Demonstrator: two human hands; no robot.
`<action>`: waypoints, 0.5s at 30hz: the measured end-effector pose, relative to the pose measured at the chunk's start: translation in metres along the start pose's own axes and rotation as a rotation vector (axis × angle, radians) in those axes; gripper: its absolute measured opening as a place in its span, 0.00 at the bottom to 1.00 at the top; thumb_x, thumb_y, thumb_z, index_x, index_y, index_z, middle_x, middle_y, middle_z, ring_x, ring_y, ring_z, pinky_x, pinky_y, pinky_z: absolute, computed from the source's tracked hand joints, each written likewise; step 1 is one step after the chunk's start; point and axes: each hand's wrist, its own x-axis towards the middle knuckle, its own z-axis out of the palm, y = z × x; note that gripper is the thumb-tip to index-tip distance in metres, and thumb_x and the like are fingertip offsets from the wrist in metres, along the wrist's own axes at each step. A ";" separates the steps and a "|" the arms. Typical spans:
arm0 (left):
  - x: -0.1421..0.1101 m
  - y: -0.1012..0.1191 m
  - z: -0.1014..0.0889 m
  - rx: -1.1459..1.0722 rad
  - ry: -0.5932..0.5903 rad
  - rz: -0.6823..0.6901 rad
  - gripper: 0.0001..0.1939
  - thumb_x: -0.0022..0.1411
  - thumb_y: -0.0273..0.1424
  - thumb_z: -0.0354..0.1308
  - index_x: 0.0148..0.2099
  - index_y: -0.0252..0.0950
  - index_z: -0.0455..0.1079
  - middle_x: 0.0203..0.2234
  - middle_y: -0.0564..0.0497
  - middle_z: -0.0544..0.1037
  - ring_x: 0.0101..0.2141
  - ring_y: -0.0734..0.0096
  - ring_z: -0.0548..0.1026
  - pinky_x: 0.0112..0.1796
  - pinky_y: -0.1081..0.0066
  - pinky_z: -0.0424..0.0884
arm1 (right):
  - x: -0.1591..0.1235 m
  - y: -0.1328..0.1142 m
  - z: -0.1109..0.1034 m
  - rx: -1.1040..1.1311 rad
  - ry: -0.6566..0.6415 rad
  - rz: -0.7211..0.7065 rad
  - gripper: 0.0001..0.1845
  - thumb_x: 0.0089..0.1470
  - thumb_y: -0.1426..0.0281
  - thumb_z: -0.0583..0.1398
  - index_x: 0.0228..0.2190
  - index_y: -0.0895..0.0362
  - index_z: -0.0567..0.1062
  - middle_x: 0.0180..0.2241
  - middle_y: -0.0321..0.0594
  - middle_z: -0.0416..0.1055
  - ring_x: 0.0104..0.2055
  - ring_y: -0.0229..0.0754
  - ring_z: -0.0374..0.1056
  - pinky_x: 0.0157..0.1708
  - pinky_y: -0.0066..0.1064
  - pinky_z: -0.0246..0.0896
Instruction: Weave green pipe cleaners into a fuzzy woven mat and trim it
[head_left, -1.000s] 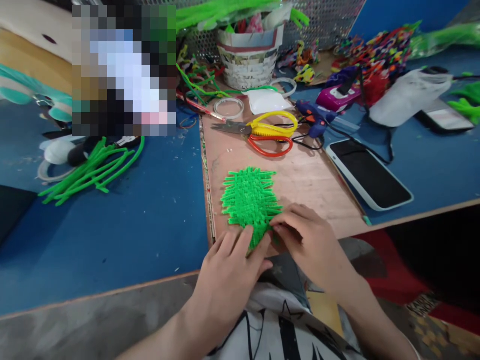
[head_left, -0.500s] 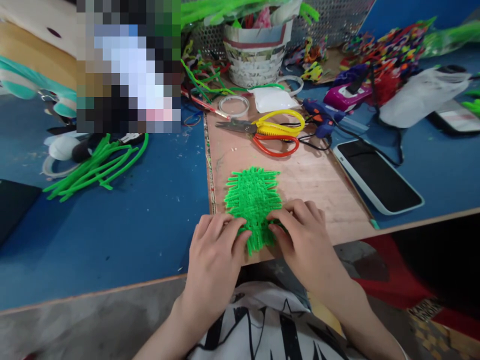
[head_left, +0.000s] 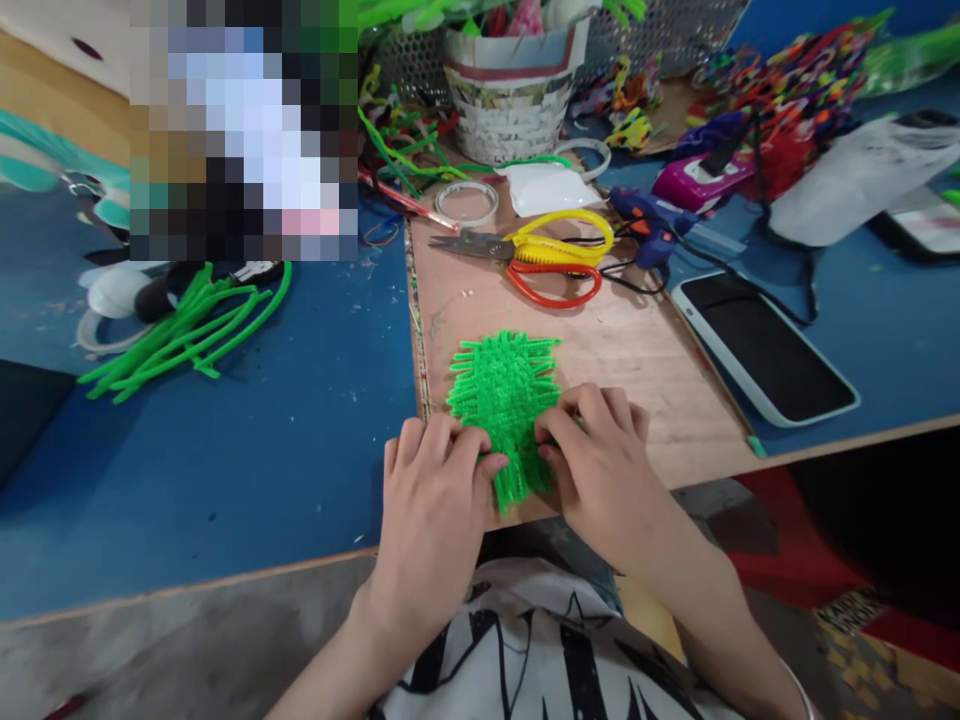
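A bright green mat woven from pipe cleaners (head_left: pixel 506 385) lies flat on the cardboard (head_left: pixel 630 400), its loose ends sticking out all round. My left hand (head_left: pixel 439 485) pinches its lower left edge between thumb and forefinger. On the lower right edge, my right hand (head_left: pixel 604 455) is closed in a similar pinch, fingers curled. The strands right under my fingertips are hidden. Beyond the mat rest scissors (head_left: pixel 551 285) with one yellow and one red handle, blades pointing left.
Loose green pipe cleaners (head_left: pixel 187 340) lie at left. A phone (head_left: pixel 769 350) is at right, near a blue glue gun (head_left: pixel 652 225) with its cord. Tape rolls (head_left: pixel 466 203), a white packet (head_left: pixel 546 188) and a woven paper basket (head_left: pixel 510 110) stand farther back.
My fingers have shifted slightly on the mat's lower edges, the left thumb now pressing a little further in. The mat stays in place; the view has moved slightly.
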 end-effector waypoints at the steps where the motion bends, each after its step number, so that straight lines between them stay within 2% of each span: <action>1: 0.000 0.000 0.000 0.000 0.001 0.002 0.07 0.63 0.31 0.51 0.33 0.37 0.67 0.31 0.49 0.70 0.33 0.62 0.62 0.33 0.61 0.60 | 0.000 0.000 0.000 -0.003 0.003 0.004 0.07 0.51 0.79 0.52 0.28 0.58 0.69 0.34 0.46 0.61 0.38 0.48 0.55 0.36 0.39 0.49; 5: -0.002 0.001 0.002 -0.024 0.020 0.001 0.07 0.63 0.30 0.51 0.32 0.37 0.66 0.30 0.49 0.69 0.32 0.64 0.62 0.33 0.62 0.60 | -0.003 -0.001 0.001 0.010 0.043 -0.006 0.08 0.50 0.79 0.52 0.28 0.57 0.69 0.35 0.45 0.62 0.39 0.48 0.55 0.36 0.39 0.48; 9: -0.003 0.002 0.004 -0.048 0.066 0.012 0.06 0.63 0.28 0.51 0.37 0.39 0.69 0.32 0.49 0.69 0.32 0.65 0.63 0.32 0.63 0.60 | -0.006 -0.002 0.002 0.021 0.084 -0.030 0.11 0.49 0.80 0.53 0.32 0.56 0.71 0.36 0.45 0.63 0.40 0.48 0.56 0.37 0.39 0.48; 15: 0.000 0.005 0.003 -0.047 0.060 0.014 0.08 0.63 0.31 0.51 0.36 0.38 0.71 0.32 0.49 0.69 0.33 0.64 0.63 0.32 0.62 0.60 | -0.003 -0.005 0.001 -0.016 0.032 -0.043 0.10 0.51 0.80 0.53 0.30 0.57 0.72 0.35 0.44 0.65 0.40 0.48 0.57 0.38 0.39 0.48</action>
